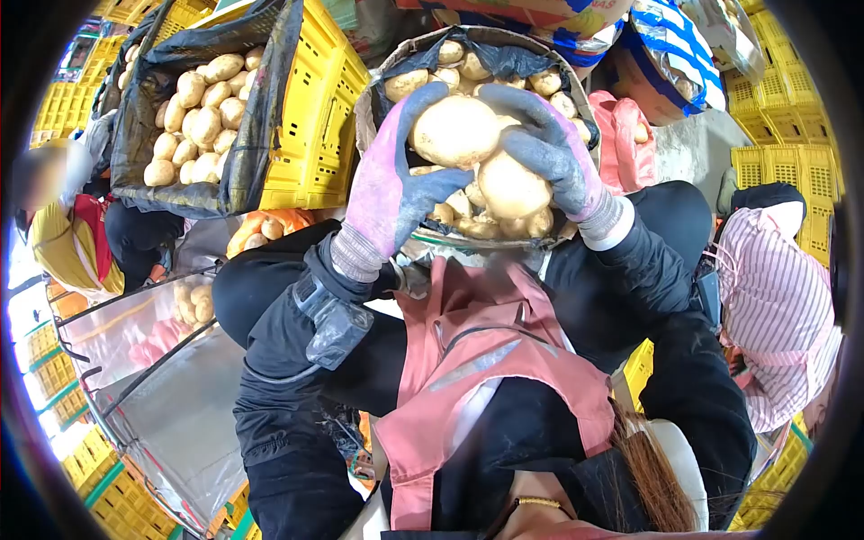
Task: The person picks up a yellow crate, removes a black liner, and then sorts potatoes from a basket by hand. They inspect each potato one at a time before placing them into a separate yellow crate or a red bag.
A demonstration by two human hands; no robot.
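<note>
My left hand (396, 175), in a pink and blue-grey glove, is closed round one side of a large pale potato (456, 132). My right hand (562, 153), gloved alike, curls against a second big potato (515, 183) just below and right of the first. Its upper fingers also reach to the first potato's edge. Both potatoes are raised over a round tub (367, 126) lined with dark plastic. More potatoes (477, 67) fill that tub between my knees, partly hidden by my hands.
A yellow crate (315, 108) with dark lining, holding potatoes (207, 117), stands at the upper left. Right of the tub are a pink bag (623, 135) and a blue-striped covered container (670, 54). Other people sit at the left (76, 234) and right (774, 297).
</note>
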